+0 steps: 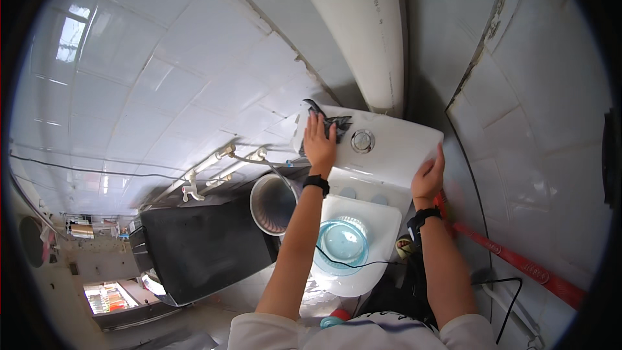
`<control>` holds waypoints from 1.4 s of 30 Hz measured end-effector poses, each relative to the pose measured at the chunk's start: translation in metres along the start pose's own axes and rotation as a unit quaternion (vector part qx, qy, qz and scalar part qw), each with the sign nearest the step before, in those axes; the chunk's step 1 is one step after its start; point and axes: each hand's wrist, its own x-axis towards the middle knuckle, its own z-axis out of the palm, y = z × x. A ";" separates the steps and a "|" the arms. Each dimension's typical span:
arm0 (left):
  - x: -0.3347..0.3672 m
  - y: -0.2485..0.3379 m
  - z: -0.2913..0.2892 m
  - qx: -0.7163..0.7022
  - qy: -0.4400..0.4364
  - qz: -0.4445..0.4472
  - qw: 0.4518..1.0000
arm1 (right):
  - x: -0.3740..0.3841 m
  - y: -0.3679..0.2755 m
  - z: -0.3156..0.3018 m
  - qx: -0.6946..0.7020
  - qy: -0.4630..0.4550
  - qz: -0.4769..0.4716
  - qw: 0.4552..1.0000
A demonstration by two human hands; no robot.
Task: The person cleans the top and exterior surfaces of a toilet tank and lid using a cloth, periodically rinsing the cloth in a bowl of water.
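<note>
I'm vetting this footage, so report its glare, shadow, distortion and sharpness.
Head view: bright glare on the left tiles; head view: the pipe bows and the corners go black; head view: soft shadow beside the pipe; head view: left hand and right hand show no obvious blur.

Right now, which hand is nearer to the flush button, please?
Left: the left hand is left of the flush button; the right hand is farther, at the right end of the tank.
</note>
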 end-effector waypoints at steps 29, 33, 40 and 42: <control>-0.105 0.029 -0.017 -0.124 -0.129 0.145 0.973 | 0.000 -0.007 0.001 0.005 -0.006 0.005 1.000; -0.095 0.071 -0.025 -0.108 -0.159 0.236 0.953 | -0.001 -0.009 0.000 -0.001 -0.009 0.010 1.000; -0.040 0.150 0.009 -0.100 -0.092 0.202 0.970 | 0.001 -0.008 -0.001 0.008 -0.011 0.005 1.000; -0.025 0.161 0.022 -0.078 -0.072 0.169 0.980 | -0.001 -0.004 0.003 0.006 -0.012 0.003 1.000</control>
